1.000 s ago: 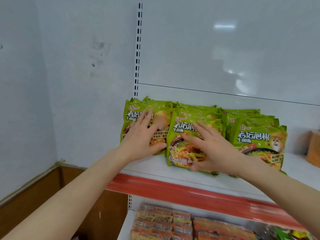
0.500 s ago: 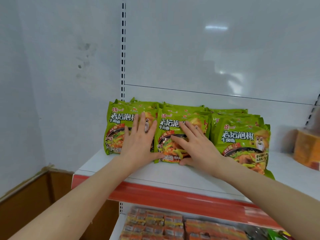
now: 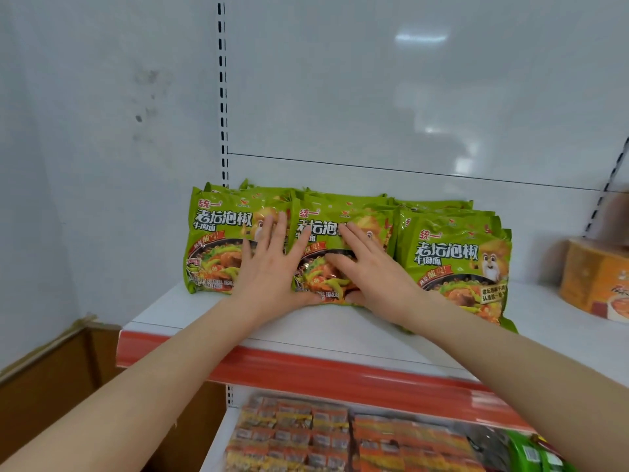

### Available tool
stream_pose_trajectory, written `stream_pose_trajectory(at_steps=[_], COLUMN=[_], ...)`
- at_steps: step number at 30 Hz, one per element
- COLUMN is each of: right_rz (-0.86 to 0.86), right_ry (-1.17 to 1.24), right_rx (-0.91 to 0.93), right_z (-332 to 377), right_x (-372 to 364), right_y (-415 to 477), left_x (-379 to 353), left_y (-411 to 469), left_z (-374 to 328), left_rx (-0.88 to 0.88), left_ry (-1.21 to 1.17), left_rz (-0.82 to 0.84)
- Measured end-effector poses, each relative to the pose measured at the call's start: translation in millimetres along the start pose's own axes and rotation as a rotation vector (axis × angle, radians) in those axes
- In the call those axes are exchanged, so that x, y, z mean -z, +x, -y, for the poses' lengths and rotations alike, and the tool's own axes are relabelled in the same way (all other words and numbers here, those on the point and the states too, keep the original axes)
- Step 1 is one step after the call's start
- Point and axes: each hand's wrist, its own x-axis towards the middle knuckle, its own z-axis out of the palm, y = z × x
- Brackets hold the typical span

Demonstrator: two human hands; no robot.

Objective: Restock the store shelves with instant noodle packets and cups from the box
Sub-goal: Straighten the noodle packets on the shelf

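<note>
**Left hand [image 3: 272,267] and right hand [image 3: 374,277] flat on the stocked row**

1. Hand state. Both hands lie open with the fingers straight and spread, and neither grips anything. The left hand presses across the seam between the left packet stack [image 3: 218,247] and the middle packet stack [image 3: 326,206]. The right hand presses the face of the middle packet stack.

2. Progress. Three stacks of green noodle packets stand on edge on the upper shelf [image 3: 306,328], side by side and touching, from the shelf's left end towards its centre. The right packet stack [image 3: 452,253] leans slightly forward. The step in hand appears to be squaring the row against the shelf's back panel. The packets here are placed. Bare board remains at the shelf's right. No cups are visible.

3. Containers.
- Supply box: not identifiable in view, so its remaining contents cannot be told.
- Orange carton [image 3: 595,284]: stands at the upper shelf's right end. Its contents are hidden.
- Lower shelf [image 3: 218,444], directly below the upper shelf: it holds rows of orange packets [image 3: 306,434], laid flat.
</note>
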Motion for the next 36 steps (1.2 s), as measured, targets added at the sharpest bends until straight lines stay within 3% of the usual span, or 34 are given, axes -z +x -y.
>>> stream_pose_trajectory(at_steps=[3, 7, 12, 15, 20, 27, 32, 36], right_rz=[-0.011, -0.203, -0.358, -0.299, -0.098, -0.026, -0.069, -0.252], right_ry=[0.042, 0.030, 0.036, 0.043, 0.085, 0.049, 0.134, 0.390], right_rx=[0.025, 0.015, -0.042, -0.089, -0.295, -0.281, -0.261, -0.240], right_z=[-3, -13, -27, -41, -66, -72, -77, -90], right_x=[6, 17, 20, 16, 19, 9, 3, 5], right_y=[-5, -28, -57, -78, -94, -78, -81, -90], left_x=[-2, 3, 11, 11, 8, 11, 12, 4], left_y=[0, 0, -1, 2, 9, 4, 12, 22], left_z=[-6, -9, -24, -37, -50, -64, -96, -113], left_rx=[0.025, 0.032, -0.132, -0.279, -0.211, -0.202, -0.384, -0.401], left_ry=[0.036, 0.026, 0.031, 0.104, 0.084, 0.078, 0.048, 0.078], left_rz=[0.011, 0.022, 0.026, 0.024, 0.053, 0.049, 0.031, 0.060])
